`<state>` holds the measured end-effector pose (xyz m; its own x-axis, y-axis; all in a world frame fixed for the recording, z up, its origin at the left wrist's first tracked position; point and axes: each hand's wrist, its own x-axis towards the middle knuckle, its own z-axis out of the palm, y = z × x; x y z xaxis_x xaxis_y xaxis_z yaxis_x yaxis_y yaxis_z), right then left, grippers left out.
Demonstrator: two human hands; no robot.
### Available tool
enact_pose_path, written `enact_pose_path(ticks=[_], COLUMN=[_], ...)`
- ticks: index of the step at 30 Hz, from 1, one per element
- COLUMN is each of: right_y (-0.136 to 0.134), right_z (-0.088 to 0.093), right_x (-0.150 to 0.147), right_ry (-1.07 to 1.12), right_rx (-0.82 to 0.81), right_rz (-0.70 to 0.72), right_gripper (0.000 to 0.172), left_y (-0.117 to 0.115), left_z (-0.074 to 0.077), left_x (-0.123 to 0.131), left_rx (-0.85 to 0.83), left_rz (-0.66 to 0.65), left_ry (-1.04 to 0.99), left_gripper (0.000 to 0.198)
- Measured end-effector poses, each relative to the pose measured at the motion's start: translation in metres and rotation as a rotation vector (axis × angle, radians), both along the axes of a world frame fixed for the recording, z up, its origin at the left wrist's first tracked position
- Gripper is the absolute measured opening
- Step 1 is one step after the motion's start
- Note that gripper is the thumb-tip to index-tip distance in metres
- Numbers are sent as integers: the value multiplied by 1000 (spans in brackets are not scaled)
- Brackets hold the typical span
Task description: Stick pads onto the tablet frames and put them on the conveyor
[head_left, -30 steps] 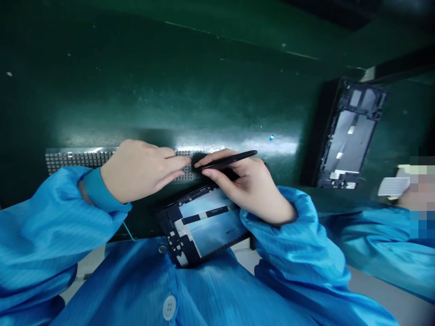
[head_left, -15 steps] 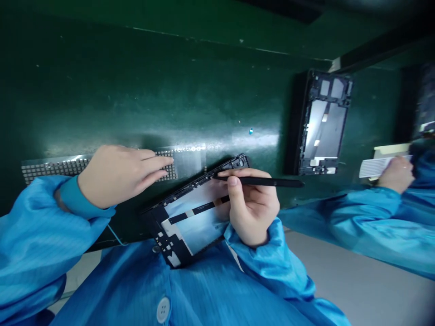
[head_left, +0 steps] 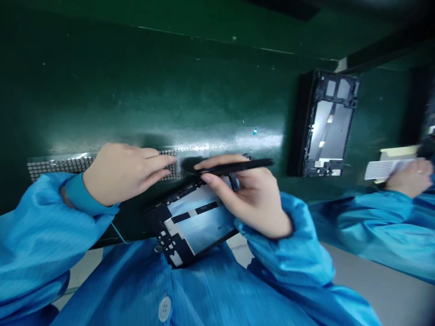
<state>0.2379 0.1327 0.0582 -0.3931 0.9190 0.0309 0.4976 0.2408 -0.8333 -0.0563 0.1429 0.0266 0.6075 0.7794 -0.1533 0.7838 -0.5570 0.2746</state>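
Observation:
My left hand [head_left: 125,174] rests on a clear sheet of small square pads [head_left: 59,166], its thumb and fingertips holding the sheet at the last rows. In my right hand [head_left: 249,194] is a slim black pen-shaped tool [head_left: 246,165], gripped between thumb and fingers. Its tip points left, close to the bare end of the sheet; whether it holds a pad is too small to tell. Under that hand a tilted black device frame [head_left: 204,226], with a bluish inner panel and a dark ribbon strip, leans at the table edge against my front. The right hand hides its upper right corner.
A stack of similar black frames [head_left: 335,122] stands at the right on the green table [head_left: 163,90]. A tiny blue scrap [head_left: 254,131] lies nearer the middle. Far right, a co-worker's hand [head_left: 409,177] touches a white striped sheet [head_left: 382,170].
My right hand has moved the black tool left and slightly up, from the device frame's edge toward the pad sheet. My left hand stays on the sheet. The co-worker's hand has shifted right.

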Motion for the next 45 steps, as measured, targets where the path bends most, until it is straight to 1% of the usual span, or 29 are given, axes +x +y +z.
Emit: enact_pose_path(ticks=[2,4,6,9,15,17,18,20,22,23,24,26,29,32,35,37,38,42,43,45], right_y=[20,32,35,32,32,26,19,2,-19,-28,-35,-44,-48,-50,-50,-44,-38,-2,7,20], right_z=[-2,-7,-11,-13,-11,-11,-11,-15,-22,-27,-32,-40,-47,-47,-40,-31,-26,-8,-7,-7], right_x=[-5,-8,-9,-8,-7,-4,-2,4,10,12,14,16,17,19,19,17,15,1,-3,-9], right_ry=[-17,-21,-19,-11,7,91,159,302,374,375,363,331,277,198,172,190,192,101,75,26], right_rx=[-68,-116,-149,-179,-147,-136,-125,-52,56,100,126,129,112,88,82,69,59,-13,-26,-45], right_rz=[176,240,241,229,255,198,128,-105,-351,-431,-471,-468,-454,-457,-456,-404,-337,117,188,239], right_gripper=[10,10,10,12,9,6,5,4,4,4,4,7,10,9,10,12,13,13,12,13], left_y=[0,1,1,1,1,1,1,0,0,0,0,0,0,0,-1,-1,-1,0,0,0], left_z=[1,2,2,2,3,3,2,0,-3,-4,-5,-6,-6,-7,-8,-8,-7,-5,-4,-3], left_x=[2,3,4,4,4,3,3,2,0,-1,-2,-4,-6,-7,-7,-6,-6,-3,-3,-1], left_rx=[-11,-34,-55,-69,-95,-77,-61,-39,-39,-44,-45,-26,16,20,28,36,39,22,6,-34], left_rz=[-3,-3,-2,3,28,24,21,17,27,34,40,42,33,34,39,31,24,27,38,56], left_ry=[15,20,20,21,5,22,32,36,12,-8,-30,-67,-87,-91,-83,-74,-72,-69,-66,-44], left_gripper=[47,46,45,44,46,47,47,47,46,45,45,45,47,47,47,47,47,43,41,39])
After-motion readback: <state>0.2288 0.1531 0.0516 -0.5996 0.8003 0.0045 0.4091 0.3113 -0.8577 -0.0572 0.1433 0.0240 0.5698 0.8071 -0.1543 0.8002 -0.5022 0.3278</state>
